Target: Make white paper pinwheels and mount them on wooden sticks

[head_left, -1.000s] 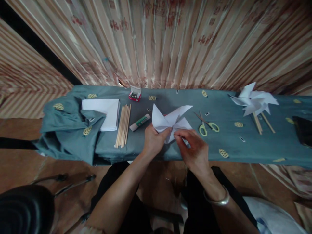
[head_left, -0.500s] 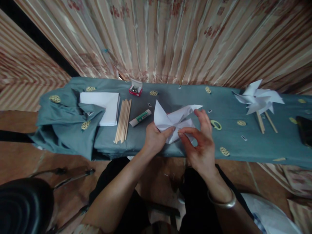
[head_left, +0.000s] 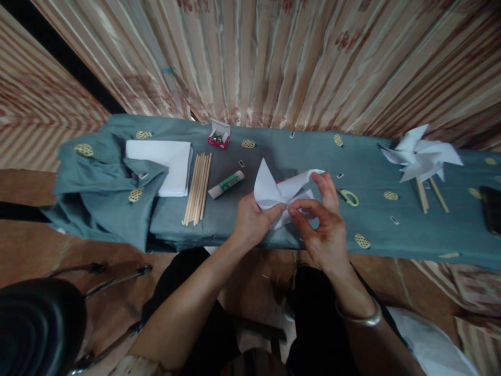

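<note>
A white paper pinwheel (head_left: 264, 183) with folded blades is between my two hands, just above the near part of the table. My left hand (head_left: 252, 219) grips it from the left, thumb pressed close to its middle. Thumb and forefinger of my right hand (head_left: 323, 224) pinch a tiny shiny piece, apparently a thumbtack (head_left: 288, 207), against the pinwheel's centre. The other right fingers curl beside the right-hand blade. Left of the hands lies a glue stick (head_left: 226, 184), and behind it stands an open red-and-white box (head_left: 218, 134) with small metal pieces inside.
A bundle of wooden sticks (head_left: 198, 188) and folded white paper (head_left: 178, 169) lie on the left of the cloth-covered table (head_left: 274, 143). Scissors (head_left: 348, 197) with yellow-green handles rest right of my hands. Finished pinwheels (head_left: 422, 154) on sticks and a dark object (head_left: 491, 209) are farther right.
My right thumb and forefinger have come in to the pinwheel's centre, meeting my left thumb. The pinwheel is tilted slightly differently, and the whole view has shifted a little.
</note>
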Motion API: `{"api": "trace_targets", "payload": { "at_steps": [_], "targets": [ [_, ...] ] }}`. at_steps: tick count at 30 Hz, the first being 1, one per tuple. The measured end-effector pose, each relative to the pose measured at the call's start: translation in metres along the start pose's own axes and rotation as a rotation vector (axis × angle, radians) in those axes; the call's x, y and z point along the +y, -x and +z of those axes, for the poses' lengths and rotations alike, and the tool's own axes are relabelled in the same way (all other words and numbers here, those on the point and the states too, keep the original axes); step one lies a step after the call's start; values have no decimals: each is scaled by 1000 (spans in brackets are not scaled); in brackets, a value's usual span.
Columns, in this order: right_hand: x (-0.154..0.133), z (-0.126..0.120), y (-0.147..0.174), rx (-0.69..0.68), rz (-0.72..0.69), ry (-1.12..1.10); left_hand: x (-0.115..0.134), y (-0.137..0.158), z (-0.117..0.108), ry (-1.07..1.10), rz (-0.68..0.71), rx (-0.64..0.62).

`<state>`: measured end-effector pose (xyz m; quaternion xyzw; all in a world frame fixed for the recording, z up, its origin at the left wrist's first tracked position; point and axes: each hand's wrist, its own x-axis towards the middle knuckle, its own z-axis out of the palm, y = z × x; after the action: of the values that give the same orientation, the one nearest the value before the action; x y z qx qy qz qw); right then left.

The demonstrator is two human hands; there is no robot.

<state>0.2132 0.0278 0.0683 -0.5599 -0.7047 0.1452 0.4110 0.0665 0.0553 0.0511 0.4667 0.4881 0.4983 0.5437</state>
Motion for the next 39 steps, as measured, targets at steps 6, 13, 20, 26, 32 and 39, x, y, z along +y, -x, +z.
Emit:
{"api": "trace_targets", "payload": {
  "at_steps": [6, 13, 20, 26, 32, 39],
  "targets": [
    [1, 0, 0, -24, 15, -10, -2, -1, -1, -41, -10, 6],
    [2, 0, 0, -32, 37, -36, -2, -1, -1, -17, -5, -2],
    [2, 2, -1, -37, 102, -108, 0, 0, 0, -43, -23, 14],
    [7, 4, -2, -51, 181, -222, -1, -1, 0, 19, -43, 7],
    [8, 4, -2, -59, 201, -274, -2, -1, 0, 70, -59, 9],
    [9, 5, -2, -68, 208, -278, -1, 0, 1, 45, -49, 7]
  ]
}}
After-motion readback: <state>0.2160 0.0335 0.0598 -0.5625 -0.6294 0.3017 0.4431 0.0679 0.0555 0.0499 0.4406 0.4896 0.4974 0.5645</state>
